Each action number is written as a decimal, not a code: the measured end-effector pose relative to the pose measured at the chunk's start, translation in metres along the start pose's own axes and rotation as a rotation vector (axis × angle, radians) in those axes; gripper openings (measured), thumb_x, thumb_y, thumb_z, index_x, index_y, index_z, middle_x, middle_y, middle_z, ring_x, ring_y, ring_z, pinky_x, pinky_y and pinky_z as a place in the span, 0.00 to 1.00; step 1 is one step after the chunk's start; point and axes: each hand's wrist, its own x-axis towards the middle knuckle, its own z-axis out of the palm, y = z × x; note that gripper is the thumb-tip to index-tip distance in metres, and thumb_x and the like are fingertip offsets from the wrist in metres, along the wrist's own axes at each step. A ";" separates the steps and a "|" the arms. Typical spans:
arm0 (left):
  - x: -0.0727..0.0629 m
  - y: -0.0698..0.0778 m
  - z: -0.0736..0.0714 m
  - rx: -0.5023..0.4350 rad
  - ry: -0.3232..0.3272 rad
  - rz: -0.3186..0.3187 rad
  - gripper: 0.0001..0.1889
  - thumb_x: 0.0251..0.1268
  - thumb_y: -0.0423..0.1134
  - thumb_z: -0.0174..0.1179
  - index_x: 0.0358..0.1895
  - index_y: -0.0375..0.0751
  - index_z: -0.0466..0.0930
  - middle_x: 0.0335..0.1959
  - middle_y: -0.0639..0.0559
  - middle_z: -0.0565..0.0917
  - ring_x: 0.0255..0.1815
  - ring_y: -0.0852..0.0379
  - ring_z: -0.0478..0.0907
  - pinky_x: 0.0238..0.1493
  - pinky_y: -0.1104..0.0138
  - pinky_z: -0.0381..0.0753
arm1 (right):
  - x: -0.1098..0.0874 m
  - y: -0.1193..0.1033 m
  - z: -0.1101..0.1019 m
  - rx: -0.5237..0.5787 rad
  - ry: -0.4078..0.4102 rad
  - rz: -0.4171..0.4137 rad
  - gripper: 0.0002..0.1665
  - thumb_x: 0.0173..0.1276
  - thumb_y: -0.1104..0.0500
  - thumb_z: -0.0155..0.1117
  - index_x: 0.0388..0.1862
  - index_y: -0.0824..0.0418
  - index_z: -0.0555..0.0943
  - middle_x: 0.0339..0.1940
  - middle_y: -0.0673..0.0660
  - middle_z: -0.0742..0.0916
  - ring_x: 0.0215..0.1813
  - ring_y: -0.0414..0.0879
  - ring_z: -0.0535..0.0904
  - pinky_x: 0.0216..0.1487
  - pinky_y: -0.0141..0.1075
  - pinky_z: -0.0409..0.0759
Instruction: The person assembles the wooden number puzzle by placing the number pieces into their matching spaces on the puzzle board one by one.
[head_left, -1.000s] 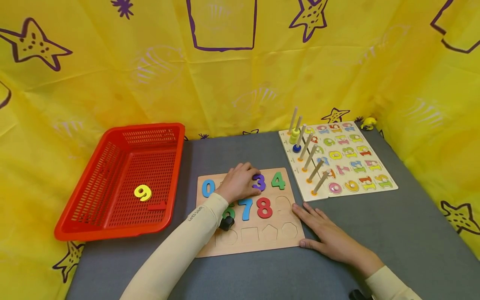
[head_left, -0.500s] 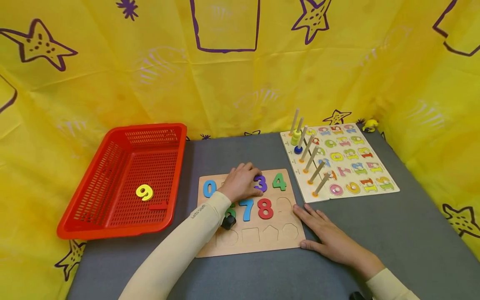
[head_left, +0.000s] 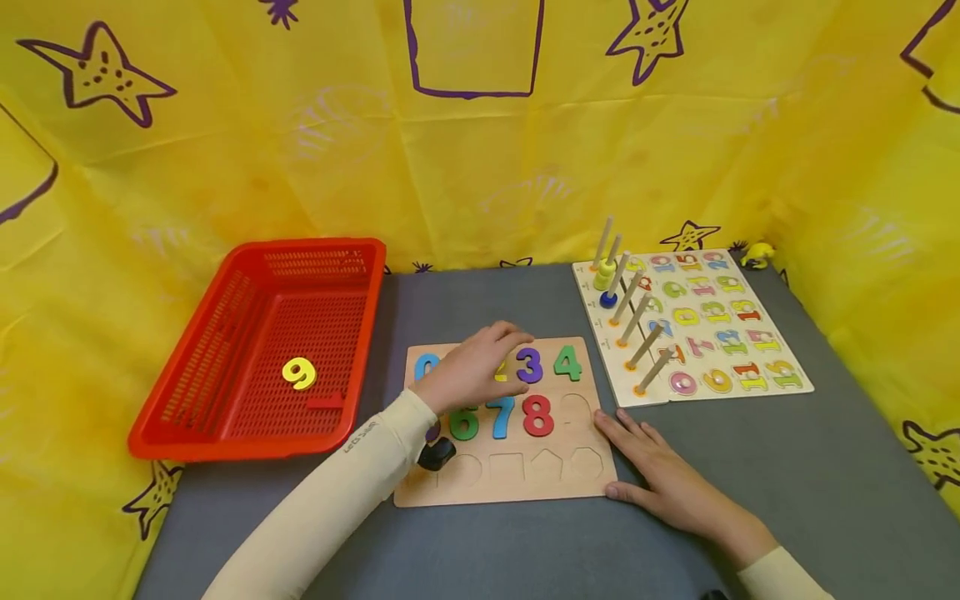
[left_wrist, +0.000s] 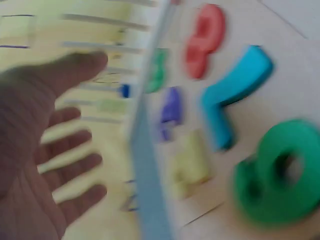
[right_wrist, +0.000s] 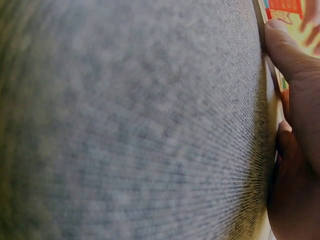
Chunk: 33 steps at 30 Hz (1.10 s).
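A wooden number puzzle board point(head_left: 487, 493) lies in the middle of the table. My left hand point(head_left: 472, 367) is over its upper part, fingers and thumb apart with nothing between them. Just beyond the fingertips are the yellow 2 point(left_wrist: 192, 162) and purple 3 point(head_left: 529, 365); the green 4 point(head_left: 567, 363) sits further right. Below are a green 6 point(head_left: 464, 424), a blue 7 point(head_left: 500, 417) and a red 8 point(head_left: 537, 415). The blue 0 point(head_left: 427, 365) is partly covered by the hand. My right hand point(head_left: 663, 471) lies flat, fingertips and thumb touching the board's right edge.
At left stands a red basket point(head_left: 258, 451) holding a yellow 9 point(head_left: 300, 373) and a small red piece point(head_left: 326, 402). Back right lies another number board point(head_left: 652, 397) with upright wooden pegs point(head_left: 635, 319). A small yellow toy point(head_left: 757, 255) is behind it.
My left hand has lifted and drawn slightly left, its fingers opening, so the 2 now shows and the 3 is uncovered. My right hand stays at the board's edge. The head view has shifted slightly.
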 end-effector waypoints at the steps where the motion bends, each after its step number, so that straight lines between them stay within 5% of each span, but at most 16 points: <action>1: -0.006 0.001 -0.011 -0.008 0.014 0.048 0.36 0.64 0.53 0.70 0.73 0.45 0.70 0.69 0.48 0.70 0.68 0.49 0.69 0.68 0.55 0.70 | -0.001 0.000 0.000 -0.003 0.006 -0.002 0.53 0.68 0.39 0.68 0.84 0.51 0.54 0.82 0.49 0.62 0.81 0.61 0.51 0.75 0.28 0.31; 7: -0.049 -0.015 -0.085 0.030 0.152 0.239 0.34 0.64 0.48 0.72 0.72 0.48 0.72 0.76 0.51 0.65 0.74 0.49 0.63 0.66 0.52 0.73 | -0.002 0.001 -0.003 -0.027 0.032 -0.023 0.54 0.67 0.41 0.69 0.84 0.53 0.55 0.82 0.51 0.62 0.81 0.62 0.52 0.76 0.30 0.32; 10: -0.071 -0.039 -0.118 0.002 0.206 0.216 0.34 0.60 0.45 0.75 0.71 0.49 0.74 0.75 0.54 0.67 0.74 0.51 0.64 0.66 0.51 0.72 | -0.002 0.001 -0.004 -0.030 0.034 -0.022 0.54 0.67 0.41 0.69 0.84 0.52 0.55 0.82 0.51 0.62 0.81 0.61 0.52 0.76 0.29 0.32; 14: -0.099 -0.083 -0.145 -0.036 0.224 0.079 0.32 0.57 0.44 0.77 0.66 0.54 0.78 0.69 0.59 0.73 0.70 0.55 0.68 0.65 0.49 0.72 | -0.001 0.002 -0.005 -0.032 0.026 -0.014 0.53 0.68 0.40 0.69 0.84 0.52 0.54 0.82 0.52 0.62 0.81 0.61 0.51 0.76 0.29 0.31; 18: -0.120 -0.128 -0.148 -0.015 0.132 -0.041 0.27 0.56 0.44 0.77 0.60 0.54 0.82 0.61 0.60 0.80 0.64 0.56 0.74 0.62 0.50 0.75 | -0.002 0.003 -0.004 -0.043 0.031 -0.022 0.53 0.68 0.41 0.69 0.84 0.53 0.54 0.82 0.52 0.62 0.81 0.61 0.52 0.76 0.30 0.32; 23: -0.136 -0.169 -0.132 0.060 -0.110 -0.050 0.23 0.55 0.44 0.78 0.55 0.49 0.86 0.52 0.57 0.86 0.53 0.52 0.81 0.54 0.51 0.81 | -0.004 0.004 -0.004 -0.048 0.044 -0.031 0.53 0.67 0.42 0.70 0.84 0.54 0.55 0.82 0.53 0.63 0.80 0.62 0.53 0.76 0.30 0.32; 27: -0.141 -0.179 -0.120 0.096 -0.277 -0.019 0.26 0.52 0.50 0.79 0.54 0.48 0.86 0.52 0.56 0.85 0.52 0.51 0.82 0.53 0.52 0.82 | -0.002 0.003 -0.004 -0.025 0.032 -0.025 0.53 0.68 0.42 0.70 0.84 0.53 0.54 0.82 0.52 0.62 0.80 0.62 0.52 0.76 0.30 0.32; 33: -0.133 -0.174 -0.102 0.152 -0.434 0.042 0.25 0.45 0.58 0.80 0.44 0.50 0.85 0.40 0.61 0.84 0.40 0.57 0.79 0.44 0.59 0.82 | 0.001 -0.001 -0.001 -0.005 0.012 -0.014 0.53 0.68 0.41 0.69 0.84 0.53 0.54 0.82 0.51 0.62 0.81 0.61 0.52 0.76 0.29 0.31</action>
